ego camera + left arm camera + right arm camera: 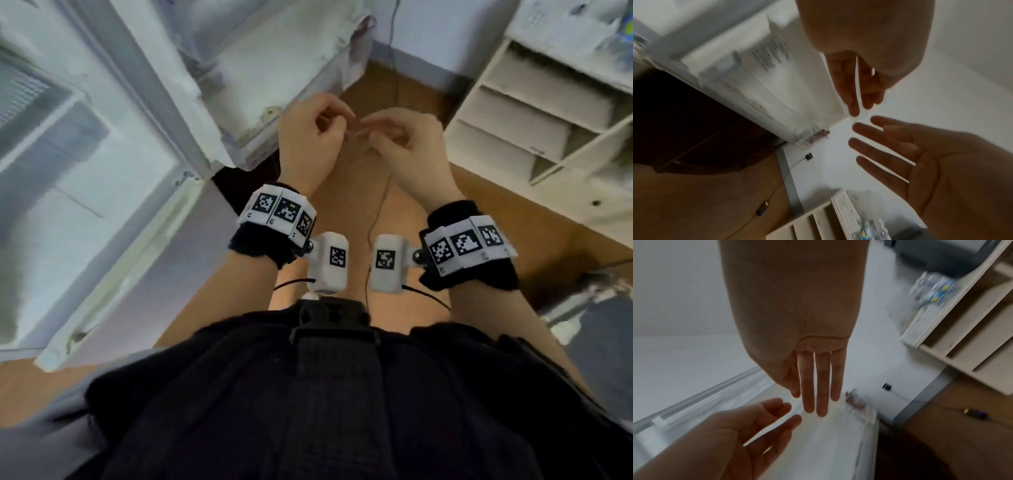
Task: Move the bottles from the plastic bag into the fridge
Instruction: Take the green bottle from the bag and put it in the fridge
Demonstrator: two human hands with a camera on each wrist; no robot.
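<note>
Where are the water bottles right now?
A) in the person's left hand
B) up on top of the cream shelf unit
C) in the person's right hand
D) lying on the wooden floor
B: the bottles sit on top of the cream shelf unit, while the left hand and right hand both hold nothing.

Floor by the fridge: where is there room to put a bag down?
Bare wood floor lies between the fridge door and the shelf unit, crossed by a thin cable. The shelf unit's top is crowded with bottles.
</note>
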